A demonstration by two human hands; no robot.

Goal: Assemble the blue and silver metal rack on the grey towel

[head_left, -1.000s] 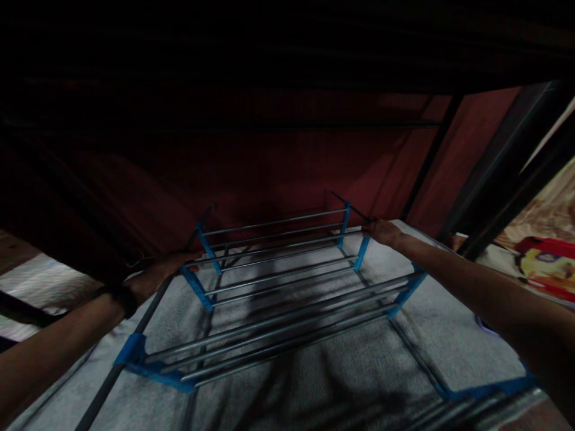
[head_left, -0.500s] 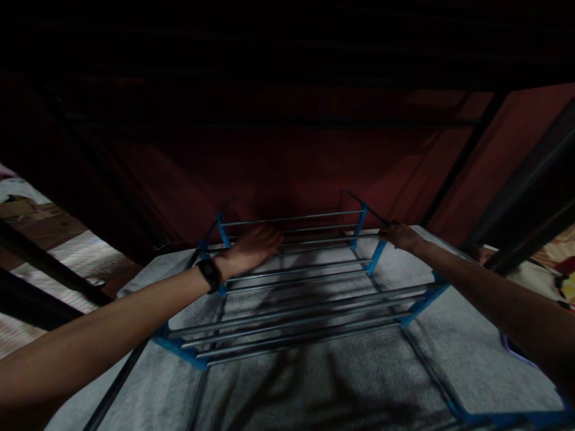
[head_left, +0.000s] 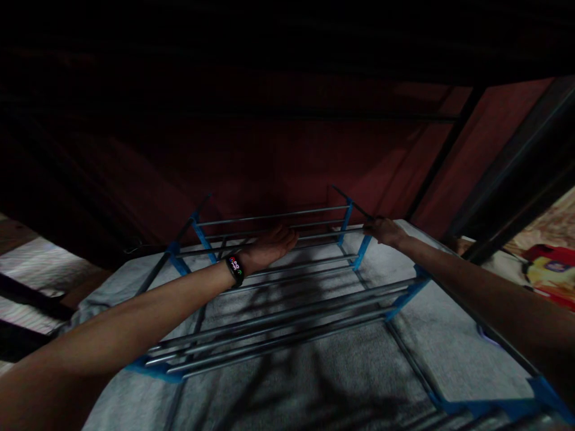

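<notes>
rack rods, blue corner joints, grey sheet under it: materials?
Rods: likely bare metal tube, thin with a dull grey sheen. Joints: probably moulded plastic, flat saturated blue, no shine. Sheet: looks like non-woven or towel-like fabric, matte, fuzzy grain; the dim light leaves it open.

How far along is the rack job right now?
Done: two tiers of metal rods sit in the blue connectors above the grey fabric floor. In hand: left hand lies on a rear rod; right hand grips the rear right corner. Left: too dark to judge.
</notes>
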